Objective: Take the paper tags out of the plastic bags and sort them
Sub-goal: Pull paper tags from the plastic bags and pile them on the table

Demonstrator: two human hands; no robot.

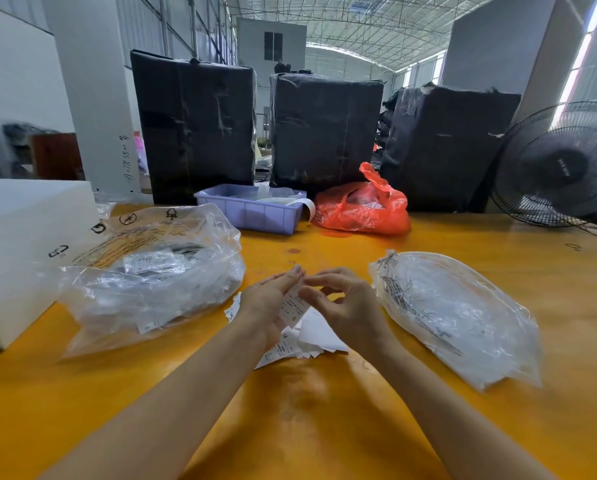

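A white paper tag (293,304) with printed text stands between my two hands above the orange table (290,410). My left hand (267,301) cradles it from the left, fingers nearly straight. My right hand (344,303) pinches its upper edge with thumb and fingertips. Under the hands lies a loose pile of white tags (311,341). A large clear plastic bag (151,275) stuffed with smaller bagged tags sits at the left. A flatter heap of clear bags (456,313) lies at the right.
A lilac plastic tray (252,211) and a red plastic bag (363,207) stand behind the hands. Three black wrapped bales (325,133) line the table's far edge. A white foam box (20,244) is at the left, a black fan (564,164) at the right.
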